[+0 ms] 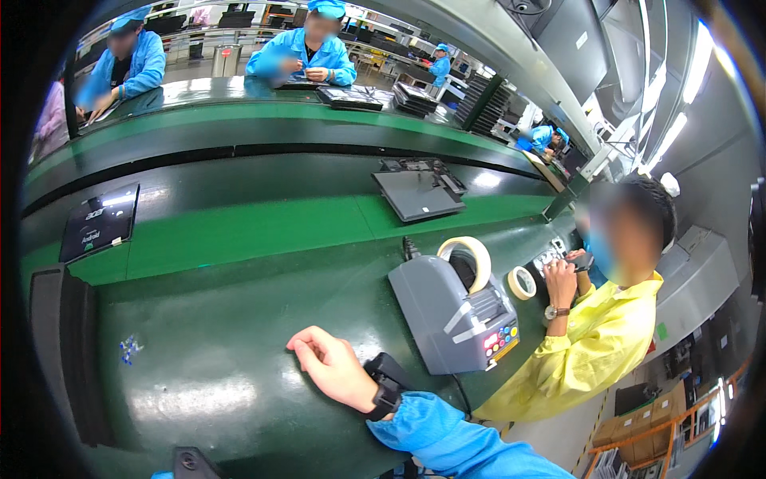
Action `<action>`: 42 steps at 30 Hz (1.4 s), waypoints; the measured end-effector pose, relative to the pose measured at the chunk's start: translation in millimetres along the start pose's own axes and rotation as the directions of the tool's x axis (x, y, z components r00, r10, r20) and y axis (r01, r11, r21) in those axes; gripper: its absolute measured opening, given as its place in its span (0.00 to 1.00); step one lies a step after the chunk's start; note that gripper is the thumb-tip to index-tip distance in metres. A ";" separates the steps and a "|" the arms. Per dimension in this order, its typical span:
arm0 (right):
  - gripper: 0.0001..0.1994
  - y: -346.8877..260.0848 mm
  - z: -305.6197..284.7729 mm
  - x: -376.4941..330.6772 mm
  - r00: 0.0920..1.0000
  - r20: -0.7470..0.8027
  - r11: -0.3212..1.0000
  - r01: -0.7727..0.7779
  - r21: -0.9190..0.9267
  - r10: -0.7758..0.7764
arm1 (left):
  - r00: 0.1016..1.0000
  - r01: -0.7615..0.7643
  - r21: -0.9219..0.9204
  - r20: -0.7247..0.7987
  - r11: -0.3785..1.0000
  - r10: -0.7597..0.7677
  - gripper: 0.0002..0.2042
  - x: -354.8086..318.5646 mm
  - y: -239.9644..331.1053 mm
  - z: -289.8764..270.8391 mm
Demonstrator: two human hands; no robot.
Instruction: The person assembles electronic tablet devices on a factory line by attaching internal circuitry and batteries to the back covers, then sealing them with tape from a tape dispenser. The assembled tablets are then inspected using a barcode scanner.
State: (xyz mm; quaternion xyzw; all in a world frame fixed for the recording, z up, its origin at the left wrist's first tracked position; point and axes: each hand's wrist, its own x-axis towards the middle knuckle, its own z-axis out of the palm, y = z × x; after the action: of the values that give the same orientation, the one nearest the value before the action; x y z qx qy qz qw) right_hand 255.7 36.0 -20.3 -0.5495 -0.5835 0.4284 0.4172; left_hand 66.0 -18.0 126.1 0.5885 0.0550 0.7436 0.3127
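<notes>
My right hand hovers over or rests on the dark green worktop; which of the two I cannot tell. Its fingers are loosely curled together and nothing shows in them. A black band with a dark box-like part is on that wrist, below a blue sleeve. My left hand is out of sight. Just right of my right hand stands a grey tape dispenser with coloured buttons and a big roll of pale tape. A small cluster of blue and silvery bits lies on the worktop to the left.
Black foam-like blocks stand at the left edge. Beyond the worktop, a green line carries a dark tablet-like panel and stacked dark panels. A smaller tape roll lies near a yellow-clad co-worker on the right. Others sit opposite.
</notes>
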 end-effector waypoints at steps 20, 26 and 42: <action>0.07 -6.0 -3.0 -1.0 1.000 0.022 1.000 0.018 0.000 -0.018 | 0.991 0.112 -0.147 -0.050 0.983 -0.121 0.08 -3.5 -6.4 13.6; 0.08 -5.2 -4.6 -2.2 0.999 0.022 0.999 0.045 -0.015 -0.045 | 0.993 0.099 -0.200 -0.046 0.975 -0.110 0.08 3.4 -10.0 20.4; 0.07 2.5 -5.3 0.9 0.997 0.024 0.997 0.075 -0.014 -0.075 | 0.981 0.145 -0.313 -0.074 0.938 -0.177 0.09 1.5 -20.4 26.9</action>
State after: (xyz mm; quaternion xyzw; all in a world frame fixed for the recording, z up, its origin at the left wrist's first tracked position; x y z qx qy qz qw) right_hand 261.4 37.2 -21.2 -0.5253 -0.6118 0.4145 0.4218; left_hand 98.5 -8.6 126.2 0.4880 0.0028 0.7437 0.4569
